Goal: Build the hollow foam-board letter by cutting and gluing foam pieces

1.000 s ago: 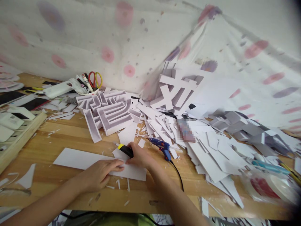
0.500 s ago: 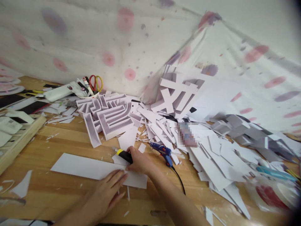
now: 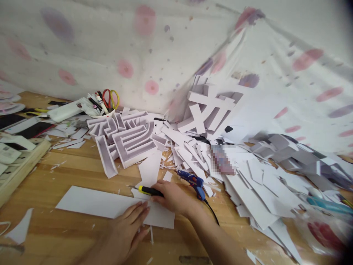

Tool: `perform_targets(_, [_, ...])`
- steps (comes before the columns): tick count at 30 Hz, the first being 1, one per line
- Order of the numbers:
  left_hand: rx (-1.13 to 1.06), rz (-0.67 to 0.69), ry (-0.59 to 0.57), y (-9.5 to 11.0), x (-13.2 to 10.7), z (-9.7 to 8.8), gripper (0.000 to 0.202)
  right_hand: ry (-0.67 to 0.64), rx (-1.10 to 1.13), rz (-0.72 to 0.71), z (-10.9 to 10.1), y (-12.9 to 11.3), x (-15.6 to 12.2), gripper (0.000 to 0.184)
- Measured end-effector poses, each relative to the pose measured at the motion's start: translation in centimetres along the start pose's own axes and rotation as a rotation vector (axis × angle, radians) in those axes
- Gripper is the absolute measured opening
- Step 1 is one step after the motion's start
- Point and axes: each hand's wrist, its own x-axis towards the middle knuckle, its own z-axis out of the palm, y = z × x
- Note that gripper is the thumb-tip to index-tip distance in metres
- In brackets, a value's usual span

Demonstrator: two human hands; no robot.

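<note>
My left hand [image 3: 129, 228] lies with fingers stretched out on a long white foam board strip [image 3: 91, 200], near its right half. In my right hand [image 3: 172, 197] is a black and yellow utility knife [image 3: 150, 190], its thin blade end pointing left above the strip's upper edge. The right fingers wrap around the handle close to the strip's right part. Just behind the knife is a white board offcut [image 3: 150, 167]. To the right of my right hand rests a blue hot glue gun [image 3: 193, 181] with a black cord.
White hollow letter-like shapes [image 3: 132, 141] stand behind the strip. A white block character [image 3: 206, 110] leans against the patterned sheet [image 3: 165, 48]. Scissors [image 3: 110, 98] stick up from a cup. Heaps of white offcuts [image 3: 256, 184] spread to the right; a wooden-edged tray [image 3: 27, 171] is on the left.
My right hand has shifted slightly right and down with the knife, which now lies flatter. My left hand stays on the strip. The camera view has moved a little.
</note>
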Motion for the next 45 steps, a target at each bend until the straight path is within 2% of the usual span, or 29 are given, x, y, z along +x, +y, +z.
perform_targets(7, [0.048, 0.002, 0.01, 0.2, 0.4, -0.1, 0.038, -0.047, -0.231, -0.124, -0.5, -1.3, -1.3, 0.04])
perform_targets(11, [0.004, -0.029, 0.027, -0.1, -0.1, 1.3, 0.038, -0.091, -0.32, -0.124, -0.7, -1.4, -1.4, 0.039])
perform_targets(16, [0.07, 0.065, 0.003, -1.3, -0.5, 2.8, 0.033, -0.127, -0.308, -0.128, -1.4, -1.2, -1.2, 0.04])
perform_targets(20, [0.041, 0.073, -0.025, -1.6, -0.2, 2.3, 0.034, -0.169, -0.281, -0.136, -2.0, -1.5, -0.8, 0.044])
perform_targets(23, [0.028, 0.066, -0.006, -1.5, -0.3, 2.2, 0.035, -0.189, -0.326, -0.137, -2.2, -1.9, -0.6, 0.044])
perform_targets(30, [0.075, 0.039, 0.039, -1.3, -0.7, 2.9, 0.035, -0.224, -0.42, -0.153, -2.8, -1.8, -1.1, 0.044])
perform_targets(36, [0.09, 0.088, 0.062, -1.2, -0.2, 2.4, 0.035, -0.209, -0.489, -0.176, -3.0, -1.5, -1.7, 0.043])
perform_targets(41, [0.09, 0.08, 0.036, -1.1, 0.2, 1.7, 0.034, -0.199, -0.469, -0.189, -2.8, -0.8, -2.0, 0.044])
perform_targets(45, [0.126, 0.096, 0.092, -0.9, 0.5, 1.3, 0.031, -0.188, -0.473, -0.196, -2.8, -0.3, -2.5, 0.046])
